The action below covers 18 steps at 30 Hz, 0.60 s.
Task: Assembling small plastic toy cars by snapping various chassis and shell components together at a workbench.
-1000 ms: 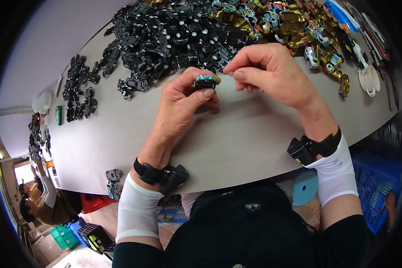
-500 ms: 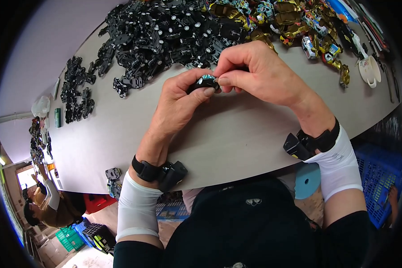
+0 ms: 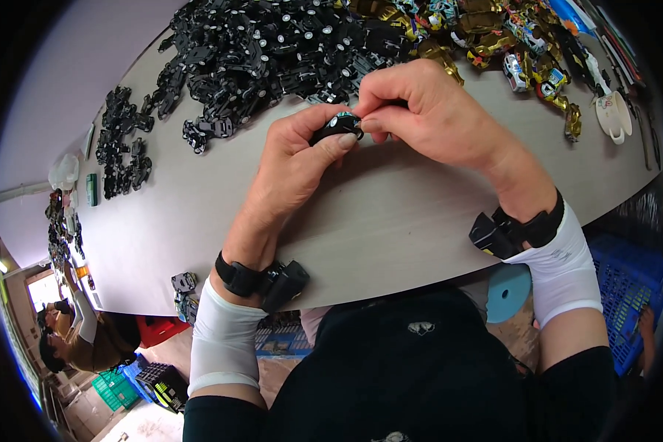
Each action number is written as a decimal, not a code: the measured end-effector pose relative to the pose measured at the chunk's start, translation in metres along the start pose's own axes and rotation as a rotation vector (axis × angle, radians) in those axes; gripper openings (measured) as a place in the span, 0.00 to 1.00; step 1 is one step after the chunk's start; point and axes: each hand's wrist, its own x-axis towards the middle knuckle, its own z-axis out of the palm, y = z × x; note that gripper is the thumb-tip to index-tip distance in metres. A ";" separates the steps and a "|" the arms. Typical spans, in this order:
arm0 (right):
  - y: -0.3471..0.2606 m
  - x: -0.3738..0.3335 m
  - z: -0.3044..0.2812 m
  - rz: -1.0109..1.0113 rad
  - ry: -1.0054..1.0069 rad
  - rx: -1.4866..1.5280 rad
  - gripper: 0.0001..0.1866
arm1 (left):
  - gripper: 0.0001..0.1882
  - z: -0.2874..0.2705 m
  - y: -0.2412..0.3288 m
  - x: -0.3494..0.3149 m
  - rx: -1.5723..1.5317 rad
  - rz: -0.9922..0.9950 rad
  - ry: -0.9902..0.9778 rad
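Between the thumb and fingers of my left hand (image 3: pixel 295 158) is a small black toy car (image 3: pixel 337 127), tilted, with a whitish-teal patch showing on its side. My right hand (image 3: pixel 420 110) is closed in a pinch at the car's right end, its thumb and forefinger touching or nearly touching it. Whether something small sits in that pinch is hidden by the fingers. Just beyond my hands lies a large heap of black toy car chassis (image 3: pixel 250 62) with pale wheels.
Gold and multicoloured toy car bodies (image 3: pixel 486 37) are piled at the far right, near a white cup (image 3: pixel 613 118). More black chassis (image 3: pixel 121 140) lie left, beside a green cylinder (image 3: pixel 91 189). A blue crate (image 3: pixel 626 295) stands at right; another person (image 3: pixel 88 331) sits far left.
The toy car has turned slightly in my left hand, so more of its black side shows. My right hand stays close to its end. The view has shifted a little.
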 end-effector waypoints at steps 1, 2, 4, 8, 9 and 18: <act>0.003 0.001 0.001 0.003 0.001 -0.001 0.01 | 0.11 0.001 -0.001 0.000 0.045 0.013 0.014; 0.006 0.002 0.003 -0.032 0.037 -0.119 0.01 | 0.11 0.002 0.000 0.000 0.043 0.013 0.012; 0.009 0.003 0.007 -0.072 0.074 -0.241 0.01 | 0.11 0.007 0.006 0.001 0.114 -0.035 0.067; 0.012 0.007 0.005 -0.055 0.090 -0.166 0.02 | 0.10 0.003 0.006 0.004 -0.035 -0.079 0.076; 0.011 0.006 0.003 0.048 0.031 -0.044 0.02 | 0.09 0.001 0.006 0.003 -0.085 -0.106 0.059; 0.010 0.008 0.017 -0.167 0.166 -0.362 0.04 | 0.09 -0.002 0.005 0.004 -0.086 -0.131 0.035</act>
